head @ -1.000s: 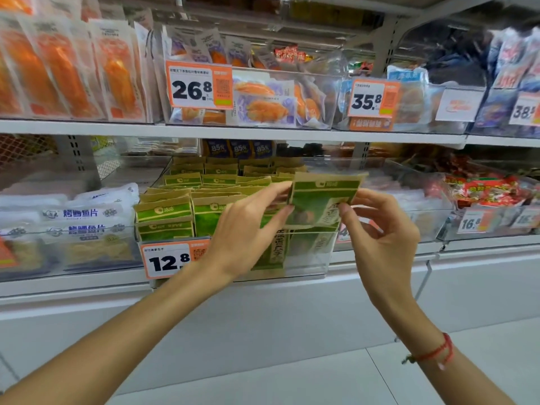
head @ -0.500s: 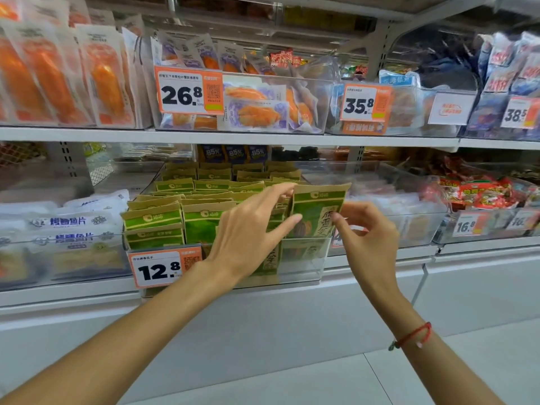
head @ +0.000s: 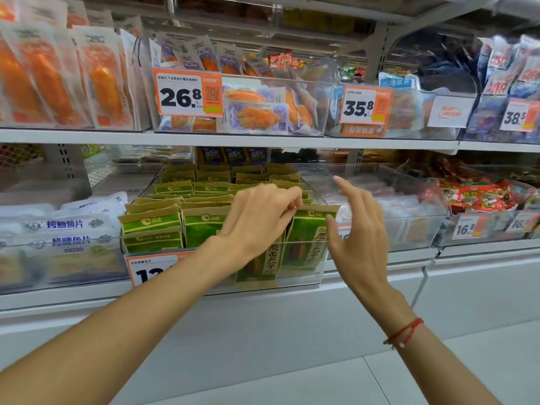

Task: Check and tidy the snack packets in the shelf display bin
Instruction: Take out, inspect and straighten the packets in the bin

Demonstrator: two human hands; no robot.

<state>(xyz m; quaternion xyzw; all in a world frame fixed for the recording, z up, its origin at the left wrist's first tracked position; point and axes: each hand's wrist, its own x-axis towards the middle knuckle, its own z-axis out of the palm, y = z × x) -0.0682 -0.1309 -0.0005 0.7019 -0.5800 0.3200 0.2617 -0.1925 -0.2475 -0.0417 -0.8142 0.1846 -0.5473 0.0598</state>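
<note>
Nearest me, the left hand (head: 260, 217) pinches the top edge of a front green packet (head: 309, 238), while the right hand (head: 358, 229) hovers beside it, fingers spread, its thumb perhaps brushing the packet's side. These packets look light, thin and crinkly, best taken by the stiff top seam. They stand in rows inside the clear display bin (head: 304, 280); the shelf above (head: 233, 140) limits lifting room.

Matt kraft-paper packets (head: 306, 238) fill a clear (glossy) plastic bin (head: 317, 200).
</note>
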